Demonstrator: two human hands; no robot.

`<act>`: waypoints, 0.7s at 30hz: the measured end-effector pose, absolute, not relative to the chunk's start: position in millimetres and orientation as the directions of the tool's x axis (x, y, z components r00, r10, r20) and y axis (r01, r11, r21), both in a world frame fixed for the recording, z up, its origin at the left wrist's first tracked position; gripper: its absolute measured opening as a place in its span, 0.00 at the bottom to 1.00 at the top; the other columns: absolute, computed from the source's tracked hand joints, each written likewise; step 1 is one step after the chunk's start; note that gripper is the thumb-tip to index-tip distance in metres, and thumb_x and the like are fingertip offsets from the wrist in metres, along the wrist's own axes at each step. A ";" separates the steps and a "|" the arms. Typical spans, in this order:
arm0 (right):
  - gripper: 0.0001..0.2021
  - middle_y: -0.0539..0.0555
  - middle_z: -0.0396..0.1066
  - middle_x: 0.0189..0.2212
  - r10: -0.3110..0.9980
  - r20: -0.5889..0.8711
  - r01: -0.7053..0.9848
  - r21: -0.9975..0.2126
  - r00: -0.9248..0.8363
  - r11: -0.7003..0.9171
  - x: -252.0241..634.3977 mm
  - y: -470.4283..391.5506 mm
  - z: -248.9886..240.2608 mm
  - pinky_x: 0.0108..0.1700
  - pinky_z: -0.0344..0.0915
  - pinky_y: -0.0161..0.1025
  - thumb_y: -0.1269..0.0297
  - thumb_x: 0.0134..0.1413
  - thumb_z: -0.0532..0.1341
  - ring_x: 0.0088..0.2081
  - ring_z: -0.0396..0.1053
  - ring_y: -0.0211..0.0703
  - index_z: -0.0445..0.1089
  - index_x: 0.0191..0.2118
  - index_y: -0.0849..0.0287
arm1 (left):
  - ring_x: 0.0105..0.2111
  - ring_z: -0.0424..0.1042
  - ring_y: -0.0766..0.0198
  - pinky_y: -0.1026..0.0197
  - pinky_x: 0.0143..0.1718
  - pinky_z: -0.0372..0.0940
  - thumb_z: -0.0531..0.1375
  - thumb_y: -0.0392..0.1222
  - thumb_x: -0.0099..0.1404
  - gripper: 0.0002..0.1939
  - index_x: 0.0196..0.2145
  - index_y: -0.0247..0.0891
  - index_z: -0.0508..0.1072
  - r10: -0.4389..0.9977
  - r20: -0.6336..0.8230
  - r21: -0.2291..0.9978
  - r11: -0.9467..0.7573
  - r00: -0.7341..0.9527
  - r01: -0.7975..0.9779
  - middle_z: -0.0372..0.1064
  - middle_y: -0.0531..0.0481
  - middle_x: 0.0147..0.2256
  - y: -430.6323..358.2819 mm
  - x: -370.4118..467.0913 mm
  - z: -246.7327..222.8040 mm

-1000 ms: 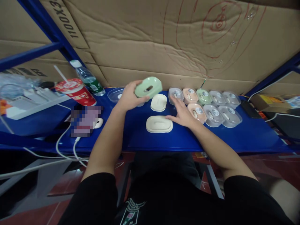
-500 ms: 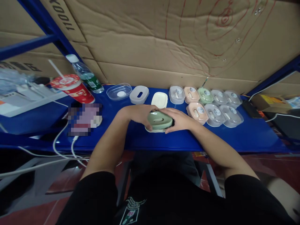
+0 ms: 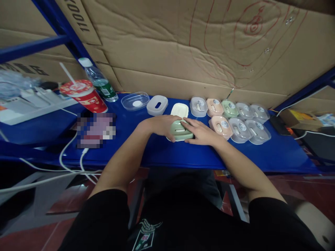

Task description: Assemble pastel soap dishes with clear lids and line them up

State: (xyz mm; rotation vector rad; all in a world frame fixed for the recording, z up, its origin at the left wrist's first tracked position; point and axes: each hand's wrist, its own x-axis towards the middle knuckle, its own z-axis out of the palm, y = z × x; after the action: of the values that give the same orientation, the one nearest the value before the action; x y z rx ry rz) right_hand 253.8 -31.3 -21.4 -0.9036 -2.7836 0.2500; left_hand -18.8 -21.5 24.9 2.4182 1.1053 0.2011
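Note:
A pale green oval cover (image 3: 180, 134) with a long slot in its top lies low on the table between my hands. Something whitish shows through the slot, and a thin pale rim is just visible underneath. My left hand (image 3: 162, 125) curls round its left side, thumb at the near edge. From the other side my right hand (image 3: 201, 133) grips it, with fingers across the top right and thumb by the front. Just behind stands a cream rounded piece (image 3: 180, 110). A whitish slotted cover (image 3: 157, 105) and a clear lid (image 3: 135, 101) lie farther left.
Several lidded oval boxes in grey, peach (image 3: 220, 127) and green stand in two rows at right on the blue table (image 3: 162, 153). At left are a red cup (image 3: 89, 99) with a straw, a water bottle (image 3: 104, 87) and white cables. Cardboard (image 3: 157, 42) lines the back.
The green cover has gone from tilted above the pale base to lying level and lower. My right fingers have moved over its top. The view has shifted slightly.

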 end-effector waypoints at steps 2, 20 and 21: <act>0.45 0.65 0.51 0.80 0.595 0.132 0.564 -0.209 -0.793 0.799 254.9 -30.3 -22.2 0.72 0.63 0.70 0.47 0.64 0.70 0.74 0.60 0.73 0.55 0.80 0.54 | 0.61 0.76 0.42 0.43 0.63 0.71 0.80 0.49 0.45 0.51 0.67 0.50 0.73 0.746 -0.079 0.451 -0.565 0.661 0.691 0.76 0.45 0.62 -21.4 -17.5 27.5; 0.44 0.69 0.46 0.81 0.610 0.094 0.568 -0.274 -0.787 0.776 259.5 -25.9 -26.1 0.74 0.60 0.70 0.42 0.67 0.68 0.77 0.56 0.74 0.56 0.79 0.57 | 0.61 0.71 0.39 0.38 0.64 0.67 0.59 0.42 0.74 0.18 0.57 0.37 0.80 0.939 0.273 0.334 0.114 -0.211 0.936 0.73 0.36 0.60 20.2 -96.3 27.1; 0.44 0.69 0.46 0.81 0.610 0.091 0.568 -0.280 -0.787 0.774 260.1 -25.4 -26.5 0.74 0.60 0.69 0.42 0.67 0.68 0.77 0.55 0.73 0.56 0.79 0.57 | 0.61 0.71 0.38 0.38 0.63 0.67 0.60 0.40 0.73 0.18 0.57 0.34 0.80 0.952 0.184 0.278 0.188 -0.244 0.942 0.73 0.34 0.61 23.5 -103.2 24.1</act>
State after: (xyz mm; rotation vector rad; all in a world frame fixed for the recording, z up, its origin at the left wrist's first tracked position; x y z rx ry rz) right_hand 260.1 -25.4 -26.5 -0.9352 -2.7905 0.3562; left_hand -103.2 23.5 24.1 1.9124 2.3980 0.5242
